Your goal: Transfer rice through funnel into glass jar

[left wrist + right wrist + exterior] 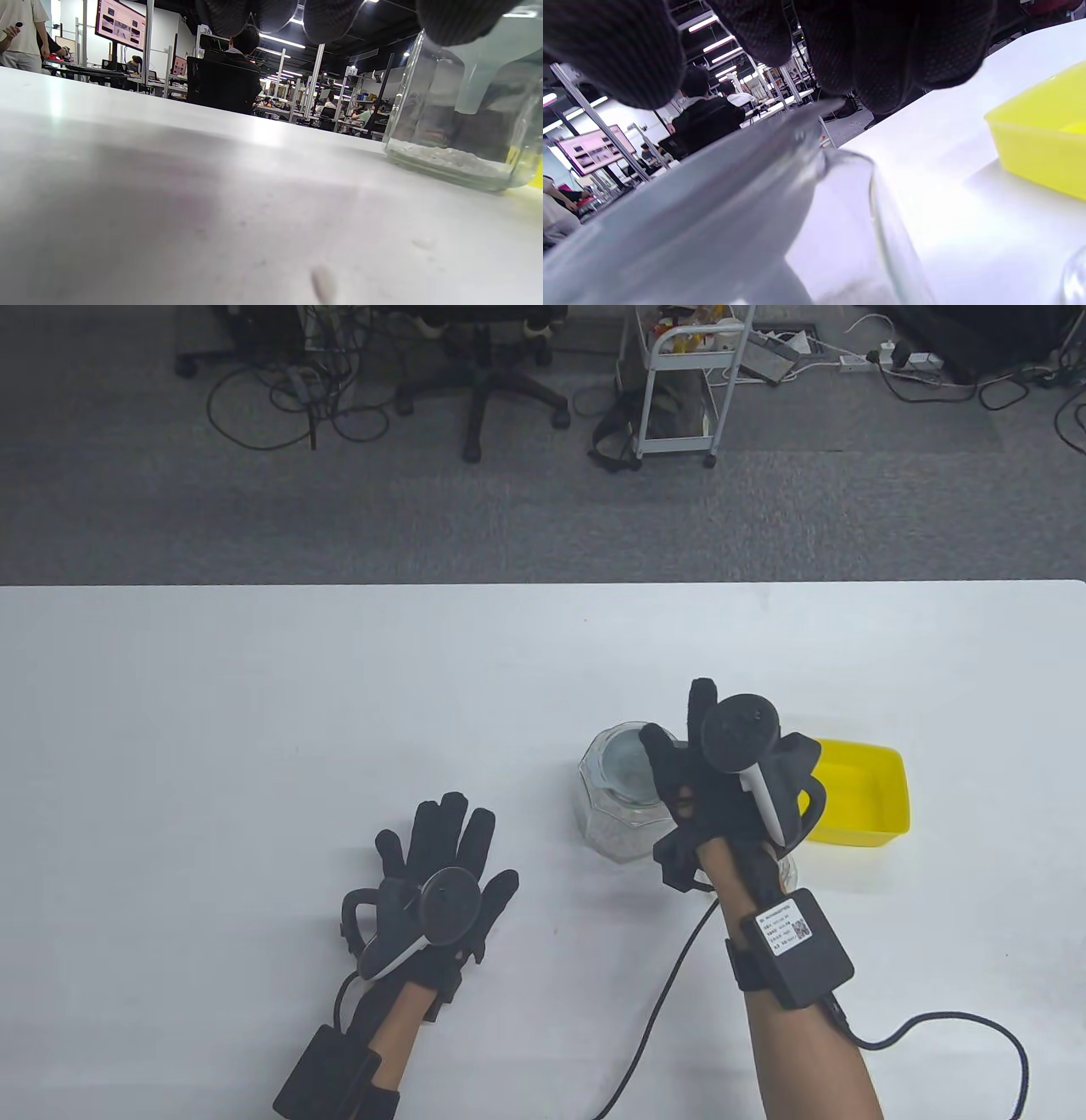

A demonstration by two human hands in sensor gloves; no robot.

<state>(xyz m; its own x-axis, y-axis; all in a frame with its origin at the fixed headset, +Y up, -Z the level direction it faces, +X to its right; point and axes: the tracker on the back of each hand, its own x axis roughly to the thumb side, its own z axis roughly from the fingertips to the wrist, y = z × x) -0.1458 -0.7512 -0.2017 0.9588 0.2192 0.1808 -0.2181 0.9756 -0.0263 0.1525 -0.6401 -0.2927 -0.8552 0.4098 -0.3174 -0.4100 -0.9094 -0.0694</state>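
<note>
Jar: the jar [618,806] is stood upright on the table [254,712], just left of the tray [857,802].
Funnel: the funnel [626,768] is seated in the jar mouth, its spout seen inside the glass in the left wrist view.
Rice: a thin layer of rice [445,159] is seen on the jar bottom.
Right hand: the right hand [721,780] is held over the jar's right side, fingers at the funnel rim; whether it is gripped cannot be told.
Left hand: the left hand [441,882] is laid flat on the table, fingers spread, nothing held, left of the jar and apart from it.
</note>
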